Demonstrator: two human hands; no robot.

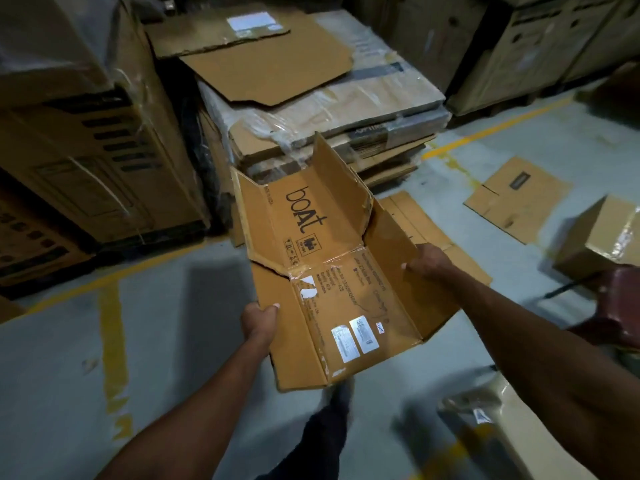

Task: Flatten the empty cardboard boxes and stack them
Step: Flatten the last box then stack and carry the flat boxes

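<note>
Head view takes in a grey warehouse floor (62, 358) marked with yellow lines, with tall wrapped cartons (86, 133) filling the upper left of the frame and more dark cartons (540, 43) along the upper right. At upper centre sits a stack of flattened cardboard (311, 109), partly covered in clear plastic wrap, with two loose flat sheets lying on top. In the middle of the frame an opened box (329, 271) printed with "boAt" is held in the air in front of the stack, its panels spread wide but still bent upward along the creases, white labels and torn tape on its lower panel. Two flat cardboard pieces (516, 199) lie on the floor at right, one just behind the held box, and a closed taped box (602, 237) stands near the right edge. The right hand (427, 263) is closed around the box's right flap edge. The left hand (258, 322) pinches the lower left flap, thumb on top.
</note>
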